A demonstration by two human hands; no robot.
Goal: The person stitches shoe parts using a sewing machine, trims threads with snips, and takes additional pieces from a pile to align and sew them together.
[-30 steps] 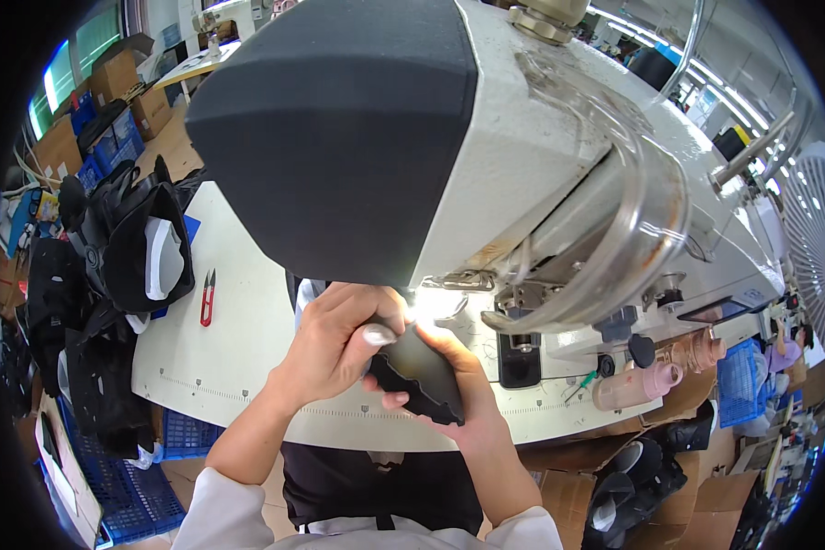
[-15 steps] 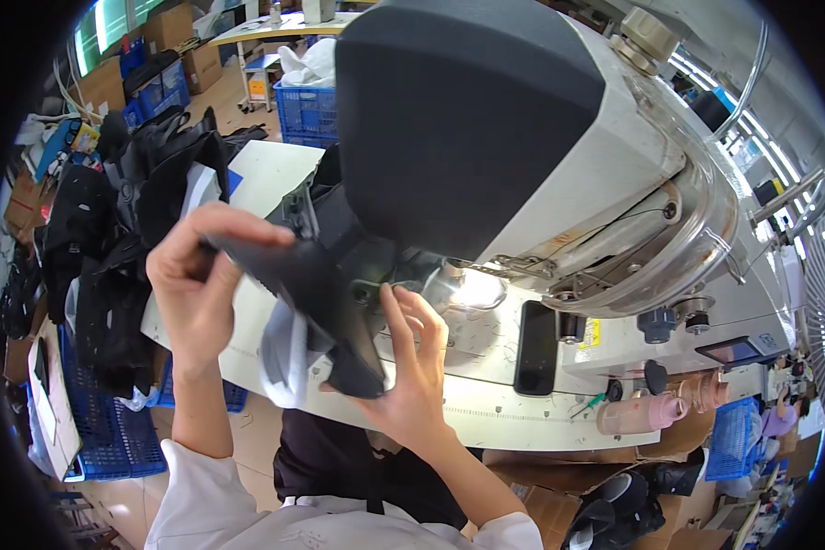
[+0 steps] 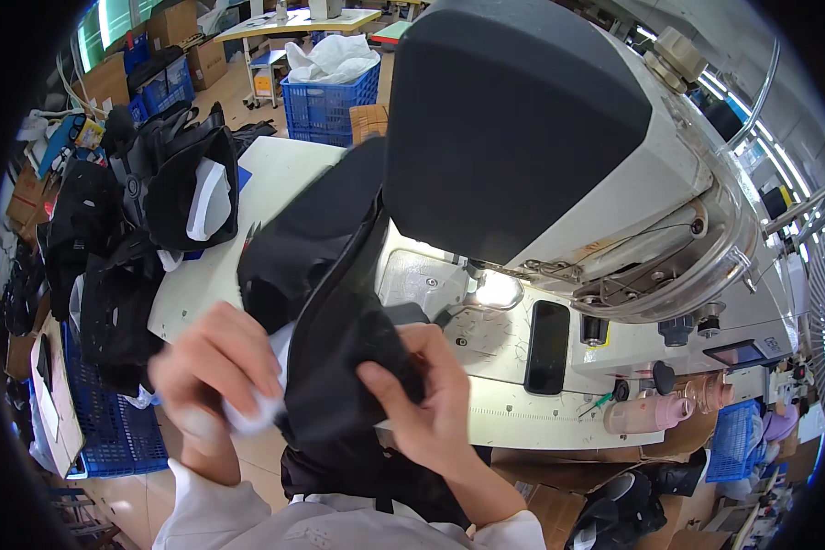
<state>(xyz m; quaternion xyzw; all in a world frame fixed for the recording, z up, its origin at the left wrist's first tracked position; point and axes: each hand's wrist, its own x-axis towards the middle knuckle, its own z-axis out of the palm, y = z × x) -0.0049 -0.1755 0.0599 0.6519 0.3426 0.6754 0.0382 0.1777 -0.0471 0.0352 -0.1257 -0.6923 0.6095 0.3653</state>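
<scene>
A black padded fabric piece (image 3: 339,367) with a curved seam and a white inner part (image 3: 258,412) hangs between my hands, in front of the sewing machine (image 3: 513,137). My right hand (image 3: 426,394) grips its lower right side, thumb on top and fingers behind. On the other side, my left hand (image 3: 225,371) is smeared by motion, but its curled fingers close on the white part. The far end of the black piece reaches over the white table (image 3: 284,165), left of the machine's head. The lit sewing area (image 3: 497,291) is apart from both hands.
Several black padded pieces (image 3: 87,220) are piled at the left, above a blue crate (image 3: 124,435). A black phone (image 3: 547,348) and a pink bottle (image 3: 646,414) lie on the table at right. Another blue crate (image 3: 330,103) with white cloth stands behind.
The black piece has come away from beneath the machine head and turned, showing more of its length. My left hand has dropped to the white part; my right has shifted slightly right and down.
</scene>
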